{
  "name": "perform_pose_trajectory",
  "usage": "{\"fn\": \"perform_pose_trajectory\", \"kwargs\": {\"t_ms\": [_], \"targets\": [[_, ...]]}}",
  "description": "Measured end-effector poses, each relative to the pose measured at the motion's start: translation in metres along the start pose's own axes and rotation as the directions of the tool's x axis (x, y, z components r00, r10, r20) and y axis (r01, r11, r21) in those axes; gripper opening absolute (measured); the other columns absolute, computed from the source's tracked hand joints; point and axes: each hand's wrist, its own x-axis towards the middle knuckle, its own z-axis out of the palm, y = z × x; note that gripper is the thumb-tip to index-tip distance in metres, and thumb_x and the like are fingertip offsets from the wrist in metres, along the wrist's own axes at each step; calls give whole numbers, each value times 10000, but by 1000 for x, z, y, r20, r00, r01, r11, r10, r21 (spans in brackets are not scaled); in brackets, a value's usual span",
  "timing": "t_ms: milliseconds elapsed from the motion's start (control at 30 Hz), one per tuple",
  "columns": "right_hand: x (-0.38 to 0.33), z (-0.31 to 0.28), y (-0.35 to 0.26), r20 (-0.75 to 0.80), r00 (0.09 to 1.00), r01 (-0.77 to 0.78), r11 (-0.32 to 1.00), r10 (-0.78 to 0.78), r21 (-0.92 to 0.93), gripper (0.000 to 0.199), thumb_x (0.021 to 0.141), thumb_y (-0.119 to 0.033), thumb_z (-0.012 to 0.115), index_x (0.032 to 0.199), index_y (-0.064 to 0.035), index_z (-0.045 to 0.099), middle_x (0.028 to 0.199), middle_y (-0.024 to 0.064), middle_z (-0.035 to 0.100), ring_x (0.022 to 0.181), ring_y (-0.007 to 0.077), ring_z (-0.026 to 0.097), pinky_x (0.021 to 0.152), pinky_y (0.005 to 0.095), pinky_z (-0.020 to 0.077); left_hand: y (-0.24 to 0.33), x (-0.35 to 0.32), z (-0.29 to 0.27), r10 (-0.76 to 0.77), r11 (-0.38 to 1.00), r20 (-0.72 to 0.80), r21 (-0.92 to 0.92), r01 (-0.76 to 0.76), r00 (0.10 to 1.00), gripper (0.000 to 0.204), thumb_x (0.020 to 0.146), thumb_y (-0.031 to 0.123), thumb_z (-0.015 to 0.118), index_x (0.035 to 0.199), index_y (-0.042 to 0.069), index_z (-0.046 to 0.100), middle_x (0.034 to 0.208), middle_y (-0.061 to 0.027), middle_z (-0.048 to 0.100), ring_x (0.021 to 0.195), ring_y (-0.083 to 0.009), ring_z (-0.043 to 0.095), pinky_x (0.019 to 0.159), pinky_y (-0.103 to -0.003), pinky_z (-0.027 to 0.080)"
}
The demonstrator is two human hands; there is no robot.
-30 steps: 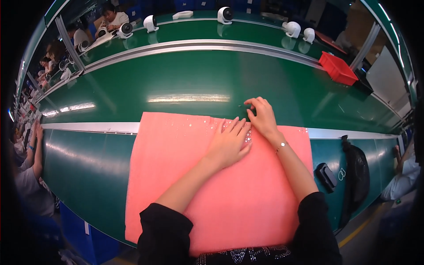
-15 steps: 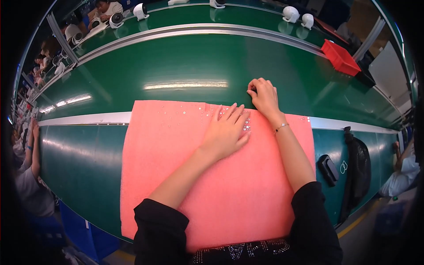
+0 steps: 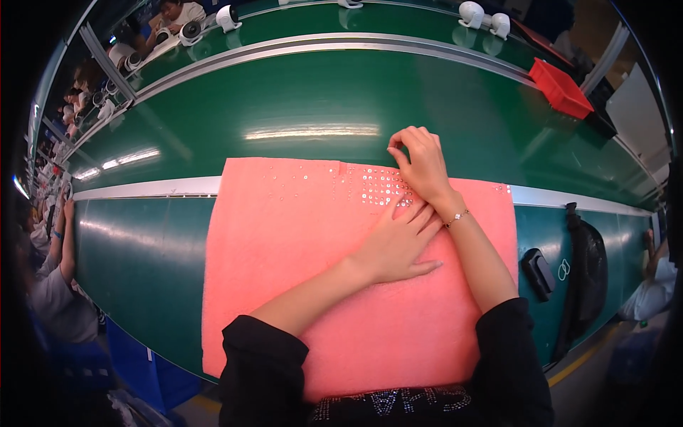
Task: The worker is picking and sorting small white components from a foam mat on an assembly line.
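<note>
A soft salmon-pink sheet [image 3: 299, 235] lies across the near part of the green bench. Small shiny round pieces [image 3: 380, 186] sit in tight rows by its far edge, right of the middle, with looser ones scattered to the left. Palm down on the sheet is my left hand [image 3: 400, 242], fingers spread; its fingertips reach the right end of the rows and partly cover them. My right hand [image 3: 425, 165], a thin bracelet on its wrist, is just beyond, over the sheet's far edge. Its fingers are curled with thumb and forefinger together; anything between them is too small to make out.
A black case [image 3: 538, 274], pale rings [image 3: 563, 269] and a black pouch [image 3: 589, 256] lie right of the sheet. The red bin [image 3: 562, 89] stands at far right. White round-headed devices [image 3: 228, 18] line the far rail. Other people sit to the left and far left.
My left hand has slid right and nearer to me, uncovering the rows of shiny pieces. The right hand has shifted slightly left, still curled. The whole view has turned a little.
</note>
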Motion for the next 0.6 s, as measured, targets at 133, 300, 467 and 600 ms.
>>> {"fn": "perform_pose_trajectory", "kwargs": {"t_ms": [133,300,467,600], "targets": [[-1,-5,-1,60,995,70,996,-74,62,93,756,-46,653,795,-54,569,771,40,561,767,224,522,743,332,387,3,2,-2,21,1000,-13,10,-21,1000,687,831,520,501,1284,8,432,1323,-172,422,1259,-288,364,1073,-510,205],[0,-2,0,68,994,82,991,-89,104,92,749,-39,651,784,-51,567,769,41,566,763,225,519,743,332,388,1,3,-3,20,1000,-1,-5,-20,1000,686,830,520,501,1284,11,432,1320,-160,426,1259,-283,363,1070,-504,214],[-1,-2,2,98,991,78,989,-90,123,93,741,-27,647,779,-49,565,772,41,574,763,225,519,747,333,389,2,3,-4,18,1000,-13,19,-18,1000,685,832,521,498,1284,10,433,1323,-156,422,1262,-279,357,1065,-499,225],[-1,-4,4,98,991,76,989,-89,130,86,744,-23,638,777,-48,564,764,41,574,761,225,519,739,333,390,3,5,-4,20,1000,-9,4,-20,1000,688,833,520,498,1285,6,430,1324,-158,422,1260,-282,359,1064,-498,227]]}}
